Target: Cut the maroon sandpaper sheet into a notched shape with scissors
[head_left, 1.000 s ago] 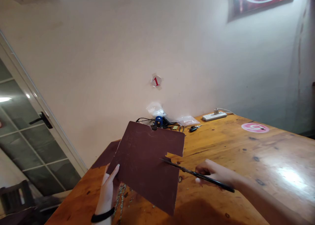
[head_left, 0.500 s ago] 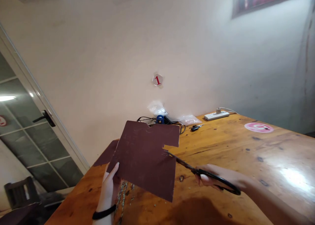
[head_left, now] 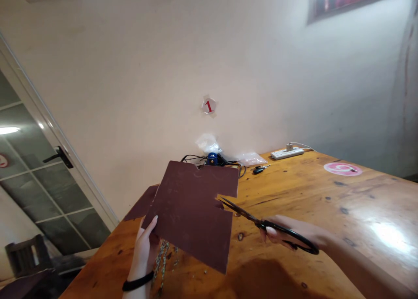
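Maroon card (head_left: 189,212), stiff and matt with a stepped notch, stands tilted above the wooden table (head_left: 326,216). The left hand (head_left: 143,255) pinches it firmly, keeping it steady, while the right hand (head_left: 281,233) curls through black-handled scissors (head_left: 261,225), blades parted at the notch's edge. Twisted cord (head_left: 162,259) shows beneath.
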Demonstrator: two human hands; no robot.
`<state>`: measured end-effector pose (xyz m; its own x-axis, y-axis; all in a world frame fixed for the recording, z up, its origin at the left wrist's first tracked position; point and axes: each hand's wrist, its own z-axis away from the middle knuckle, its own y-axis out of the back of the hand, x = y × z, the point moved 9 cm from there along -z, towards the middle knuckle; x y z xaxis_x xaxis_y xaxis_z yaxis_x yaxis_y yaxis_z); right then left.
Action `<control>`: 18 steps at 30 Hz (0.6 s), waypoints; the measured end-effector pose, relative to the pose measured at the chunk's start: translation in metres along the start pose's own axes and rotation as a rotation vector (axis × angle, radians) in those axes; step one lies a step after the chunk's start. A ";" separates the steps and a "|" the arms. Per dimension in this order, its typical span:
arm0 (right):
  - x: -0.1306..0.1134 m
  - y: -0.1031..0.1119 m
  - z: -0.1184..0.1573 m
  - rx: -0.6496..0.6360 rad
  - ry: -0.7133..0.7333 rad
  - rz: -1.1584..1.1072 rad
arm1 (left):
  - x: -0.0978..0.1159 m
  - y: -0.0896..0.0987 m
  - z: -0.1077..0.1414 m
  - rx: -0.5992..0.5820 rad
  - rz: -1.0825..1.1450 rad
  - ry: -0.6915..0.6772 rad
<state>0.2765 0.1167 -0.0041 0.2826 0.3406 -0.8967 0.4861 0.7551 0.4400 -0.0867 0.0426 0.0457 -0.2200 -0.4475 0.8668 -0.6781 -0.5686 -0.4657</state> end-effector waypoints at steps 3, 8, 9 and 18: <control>-0.003 -0.002 0.002 -0.025 0.000 0.003 | -0.007 -0.004 0.000 -0.042 -0.014 0.037; -0.009 -0.004 0.003 -0.050 0.017 0.038 | -0.008 0.004 -0.001 0.033 0.000 0.056; -0.010 -0.005 0.003 -0.051 0.020 0.036 | -0.007 0.003 -0.001 0.024 0.002 0.045; -0.006 -0.006 0.002 -0.049 0.027 0.020 | -0.012 -0.004 -0.001 -0.068 -0.046 0.039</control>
<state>0.2731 0.1091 -0.0011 0.2690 0.3706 -0.8890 0.4389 0.7744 0.4556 -0.0820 0.0514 0.0370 -0.2136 -0.3937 0.8941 -0.7338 -0.5395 -0.4129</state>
